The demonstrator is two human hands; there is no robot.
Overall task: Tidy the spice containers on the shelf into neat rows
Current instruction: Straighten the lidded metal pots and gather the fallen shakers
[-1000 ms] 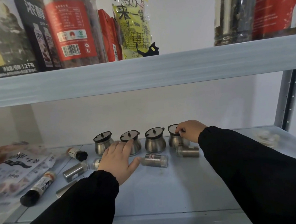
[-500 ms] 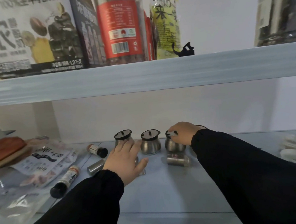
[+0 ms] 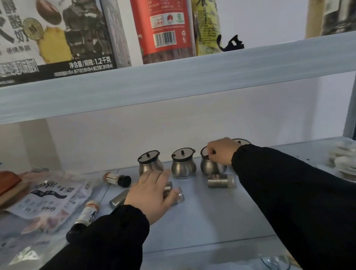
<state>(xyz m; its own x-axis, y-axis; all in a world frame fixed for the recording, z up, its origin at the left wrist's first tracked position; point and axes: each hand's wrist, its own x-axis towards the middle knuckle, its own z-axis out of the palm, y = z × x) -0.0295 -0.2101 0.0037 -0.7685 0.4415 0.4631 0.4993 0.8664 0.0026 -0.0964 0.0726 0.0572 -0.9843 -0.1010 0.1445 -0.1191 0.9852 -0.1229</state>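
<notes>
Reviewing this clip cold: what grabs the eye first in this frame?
Two black-sleeved arms reach onto the lower shelf. The right hand grips the lid of the third steel pot in a back row of four, while the left hand lies over small shakers lying on their sides. More toppled bottles lie to the left, near plastic packets.

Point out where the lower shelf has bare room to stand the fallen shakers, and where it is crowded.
Bare: the front of the lower shelf between the two sleeves, and the strip from the lying shaker right toward the white pile. Crowded: the back row of steel pots, where the right hand rests, the toppled shakers under the left hand, and the packets at left.
</notes>
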